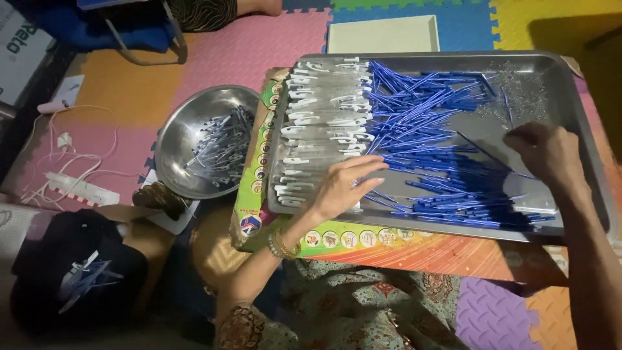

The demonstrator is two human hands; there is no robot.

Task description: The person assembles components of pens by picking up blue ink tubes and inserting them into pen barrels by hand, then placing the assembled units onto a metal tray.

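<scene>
A large metal tray (586,129) rests on a colourful box and holds a pile of blue pen refills (427,142), a row of clear pen barrels with white clips (324,116) at its left, and small springs (525,91) at its far right. My left hand (343,188) lies over the near end of the barrels, fingers spread and touching them. My right hand (547,152) hovers over the right part of the tray with fingers curled; I cannot see anything in it.
A round steel bowl (178,139) with several assembled pens stands left of the tray. A black bag (71,272) holding pens lies at the near left. White cables (71,175) trail on the foam mat; a white lid (382,34) lies behind the tray.
</scene>
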